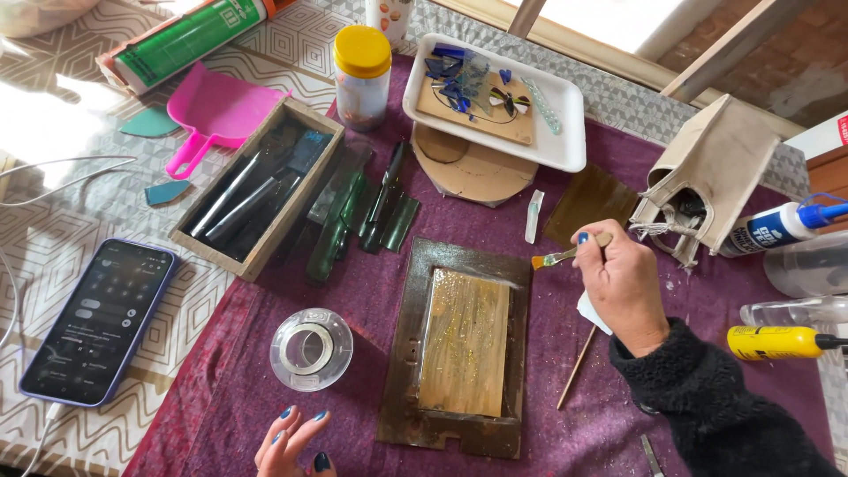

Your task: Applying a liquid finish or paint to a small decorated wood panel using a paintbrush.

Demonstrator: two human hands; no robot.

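The right hand (623, 287) pinches a small paintbrush (565, 256) between thumb and fingers, its orange bristles hovering just off the two o'clock corner of the wooden panel (465, 343), which lies inside a dark frame (405, 353) on the purple cloth (230, 389). The left hand (290, 446) rests on the cloth at seven o'clock, fingers loosely spread, holding nothing. At twelve o'clock a white tray (565, 124) carries blue glass shards (450, 71) on a board. At ten o'clock a wooden box (291, 208) holds dark glass strips (243, 190).
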